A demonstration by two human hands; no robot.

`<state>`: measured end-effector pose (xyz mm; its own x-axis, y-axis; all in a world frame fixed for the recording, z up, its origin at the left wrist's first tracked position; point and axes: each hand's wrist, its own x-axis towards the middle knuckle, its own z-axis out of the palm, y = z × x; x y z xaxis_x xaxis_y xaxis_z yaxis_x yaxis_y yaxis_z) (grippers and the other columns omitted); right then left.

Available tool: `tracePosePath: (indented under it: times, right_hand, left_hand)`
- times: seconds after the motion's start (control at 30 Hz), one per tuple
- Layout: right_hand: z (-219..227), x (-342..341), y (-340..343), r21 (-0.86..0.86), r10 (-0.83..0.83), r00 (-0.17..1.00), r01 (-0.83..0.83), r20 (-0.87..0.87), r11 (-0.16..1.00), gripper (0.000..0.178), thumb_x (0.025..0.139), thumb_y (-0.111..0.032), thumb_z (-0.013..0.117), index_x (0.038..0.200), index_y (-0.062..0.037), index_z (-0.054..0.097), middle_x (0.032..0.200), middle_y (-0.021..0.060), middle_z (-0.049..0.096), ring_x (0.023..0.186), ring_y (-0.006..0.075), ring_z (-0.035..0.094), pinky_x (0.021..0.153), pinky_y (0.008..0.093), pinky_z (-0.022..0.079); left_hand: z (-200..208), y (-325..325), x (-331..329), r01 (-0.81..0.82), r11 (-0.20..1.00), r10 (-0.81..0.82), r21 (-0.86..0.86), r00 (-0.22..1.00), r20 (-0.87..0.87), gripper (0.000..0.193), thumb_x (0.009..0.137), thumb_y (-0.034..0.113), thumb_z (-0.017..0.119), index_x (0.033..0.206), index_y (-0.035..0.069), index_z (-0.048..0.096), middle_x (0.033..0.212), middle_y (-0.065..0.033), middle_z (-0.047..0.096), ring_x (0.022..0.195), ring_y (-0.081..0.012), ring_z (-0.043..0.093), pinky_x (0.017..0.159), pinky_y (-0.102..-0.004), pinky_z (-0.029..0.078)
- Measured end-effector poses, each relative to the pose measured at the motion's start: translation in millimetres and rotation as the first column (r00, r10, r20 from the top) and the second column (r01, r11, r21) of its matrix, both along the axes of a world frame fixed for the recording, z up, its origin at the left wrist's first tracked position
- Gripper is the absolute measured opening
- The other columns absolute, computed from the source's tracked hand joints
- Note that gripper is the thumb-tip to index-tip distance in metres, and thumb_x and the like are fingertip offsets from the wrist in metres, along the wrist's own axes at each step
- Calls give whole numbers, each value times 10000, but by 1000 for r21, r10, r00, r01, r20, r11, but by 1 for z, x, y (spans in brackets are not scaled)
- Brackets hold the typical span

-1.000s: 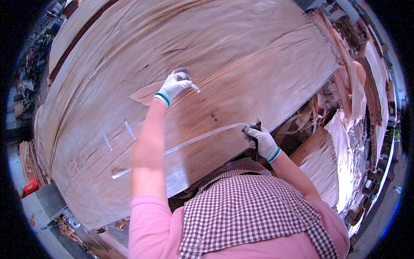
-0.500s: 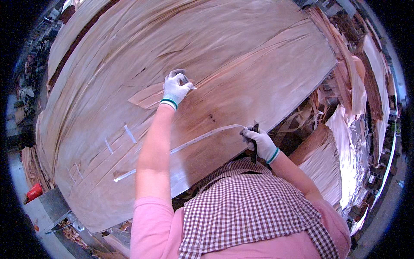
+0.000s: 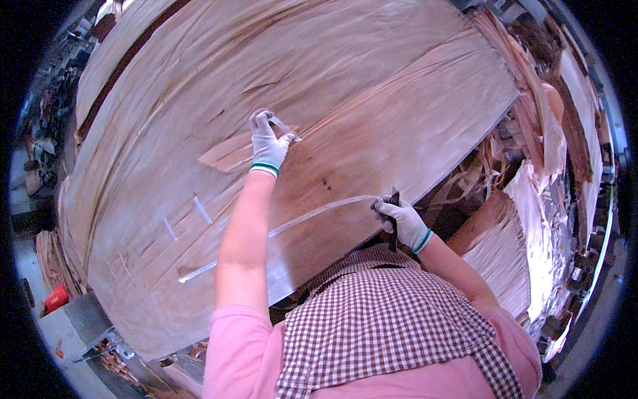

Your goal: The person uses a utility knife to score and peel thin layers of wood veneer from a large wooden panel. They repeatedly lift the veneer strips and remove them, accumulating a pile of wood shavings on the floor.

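A large sheet of wood veneer (image 3: 412, 126) spreads out before me. Over a pale pointed veneer piece (image 3: 229, 151), my gloved left hand (image 3: 268, 147) is closed on a short strip of white tape (image 3: 284, 126), held between fingertips and thumb. My gloved right hand (image 3: 409, 225), by the near edge, grips a dark flat blade (image 3: 396, 198) upright. Its fingers also pinch one end of a long dotted white tape (image 3: 325, 208). That tape curves left across the sheet, and my left forearm hides part of it.
Short white tape strips (image 3: 203, 210) are stuck on the sheet at the left. Torn veneer scraps (image 3: 495, 243) pile up beyond the right edge. A red object (image 3: 56, 299) sits by a grey metal surface (image 3: 83, 318) at lower left.
My left hand has turned and its fingers have straightened somewhat, so more of the short tape shows. The right hand stays nearly still with the blade and long tape.
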<state>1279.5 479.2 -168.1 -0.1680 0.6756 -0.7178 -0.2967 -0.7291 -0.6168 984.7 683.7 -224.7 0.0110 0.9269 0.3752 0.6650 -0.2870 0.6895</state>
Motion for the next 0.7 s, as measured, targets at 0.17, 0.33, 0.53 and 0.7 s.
tracePosePath:
  times: [0.17,0.33,0.53,0.7]
  right_hand:
    - [2,0,0,-8,-4,1000,4,4,1000,181,888,-238,614,950,-71,640,746,-9,599,529,45,470,447,183,350]
    - [3,-2,-2,10,-5,1000,5,14,1000,189,886,-249,617,947,-72,643,735,-16,587,524,45,455,443,184,340]
    - [44,-9,14,127,185,971,-205,152,971,213,898,-275,598,912,-69,648,708,-30,561,507,41,412,448,198,313]
    - [74,-4,36,252,429,873,-480,230,840,195,883,-248,580,886,-68,656,662,-33,566,509,33,420,458,191,312]
  left_hand:
    - [-2,-1,-3,-18,1000,19,13,994,-111,573,567,117,862,989,56,480,1191,-166,366,1057,-330,476,929,-410,437]
    - [12,-4,-1,-7,994,-9,-110,990,-137,390,621,179,841,901,32,614,1352,-185,333,1182,-336,434,1013,-401,387]
    - [81,-15,23,-136,964,-37,-228,782,-622,308,725,193,773,984,68,662,1461,-125,305,1158,-299,500,1006,-407,395]
    - [110,-73,38,586,729,-481,-354,806,344,300,790,68,678,1089,52,651,1137,-122,618,967,-210,617,827,-295,486]
